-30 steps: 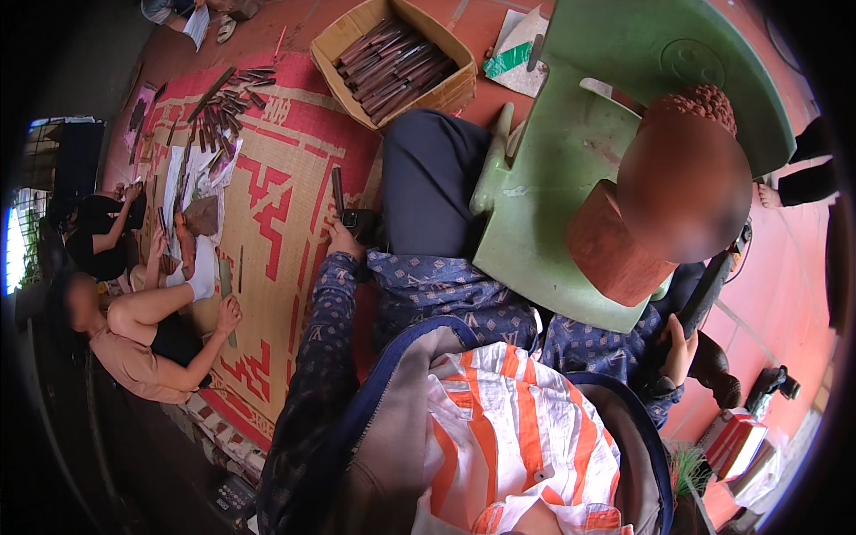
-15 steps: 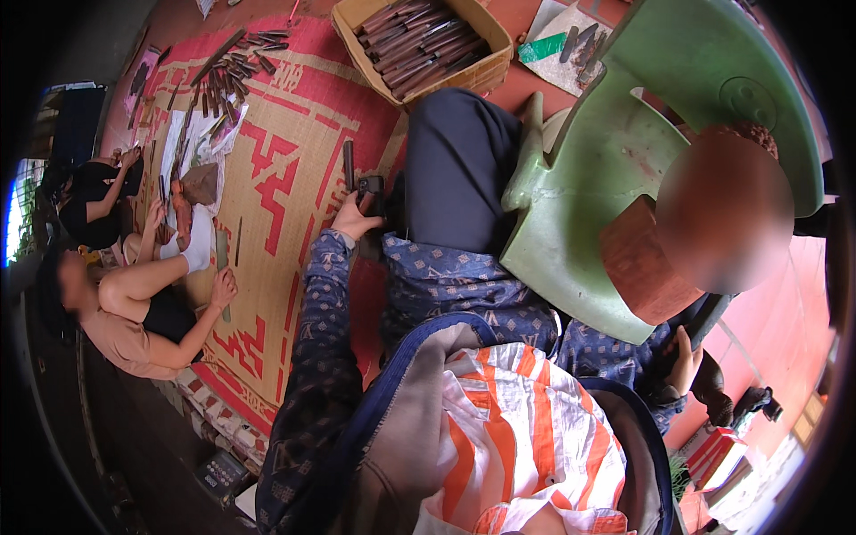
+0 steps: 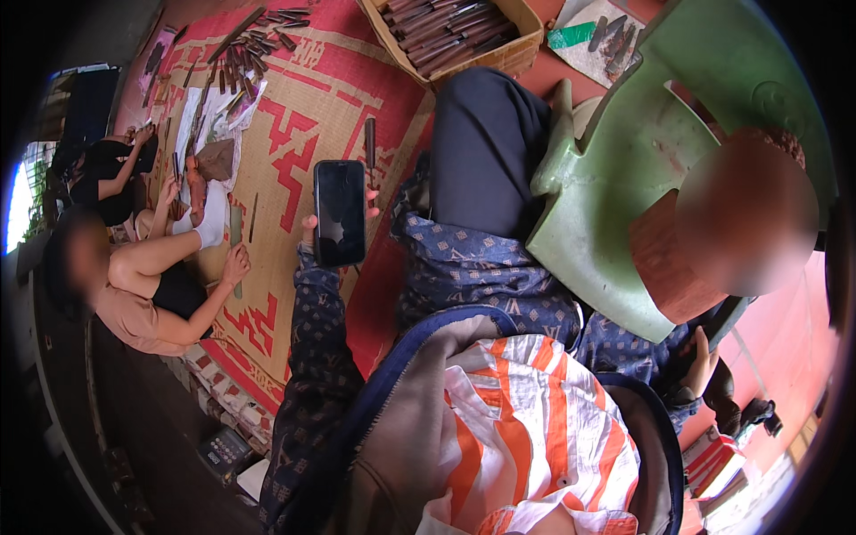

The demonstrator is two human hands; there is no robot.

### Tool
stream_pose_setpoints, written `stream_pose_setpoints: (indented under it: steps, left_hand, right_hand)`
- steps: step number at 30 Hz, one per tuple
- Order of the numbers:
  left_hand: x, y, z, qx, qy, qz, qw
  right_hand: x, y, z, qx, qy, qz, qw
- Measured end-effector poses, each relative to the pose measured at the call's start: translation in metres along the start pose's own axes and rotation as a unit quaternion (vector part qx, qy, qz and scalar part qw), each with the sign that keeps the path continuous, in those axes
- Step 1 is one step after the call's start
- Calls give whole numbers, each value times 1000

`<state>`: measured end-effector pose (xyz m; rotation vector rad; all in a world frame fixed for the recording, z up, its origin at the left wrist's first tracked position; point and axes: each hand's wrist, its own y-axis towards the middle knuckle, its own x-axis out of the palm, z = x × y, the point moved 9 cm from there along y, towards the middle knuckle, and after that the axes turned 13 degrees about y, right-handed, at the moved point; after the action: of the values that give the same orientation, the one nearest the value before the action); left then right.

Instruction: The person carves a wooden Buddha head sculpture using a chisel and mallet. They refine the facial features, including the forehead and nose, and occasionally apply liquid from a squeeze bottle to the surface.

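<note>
Left hand (image 3: 312, 234) now raised, fingers wrapped around glossy black slab smartphone (image 3: 340, 213) over woven red mat (image 3: 303, 125), right hand (image 3: 702, 361) half-hidden beside smooth green plastic chair (image 3: 624, 169), grip unclear.

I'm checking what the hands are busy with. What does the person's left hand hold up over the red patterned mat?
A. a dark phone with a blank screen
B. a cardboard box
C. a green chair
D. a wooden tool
A: the left hand has its grip around a dark phone, its screen black, above the mat.
</note>
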<state>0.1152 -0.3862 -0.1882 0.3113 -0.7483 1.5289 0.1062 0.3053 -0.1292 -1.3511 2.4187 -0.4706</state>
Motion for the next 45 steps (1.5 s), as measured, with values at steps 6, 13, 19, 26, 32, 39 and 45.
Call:
stream_pose_setpoints:
  steps: [6, 13, 19, 26, 32, 39, 45]
  left_hand:
    - [1, 3, -16, -99, 59, -5, 993]
    - [-74, 3, -72, -235, 292, 126, 918]
    - [-61, 37, -81, -205, 239, 171, 934]
    - [-51, 106, -74, -144, 291, 123, 938]
    - [-34, 126, -60, -59, 317, 173, 931]
    - [-38, 78, -116, -282, 315, -32, 905]
    - [-66, 13, -135, -447, 340, -41, 826]
  right_hand:
    - [-8, 4, 6, 7, 2, 2, 1000]
    - [-9, 10, 7, -15, 3, -20, 1000]
    - [-15, 12, 19, -5, 12, -25, 1000]
    - [-7, 10, 13, -26, 13, -32, 999]
    - [-7, 9, 12, -42, 12, -37, 998]
    - [-5, 6, 9, -36, 17, -25, 999]
    - [-8, 9, 13, -39, 17, -28, 999]
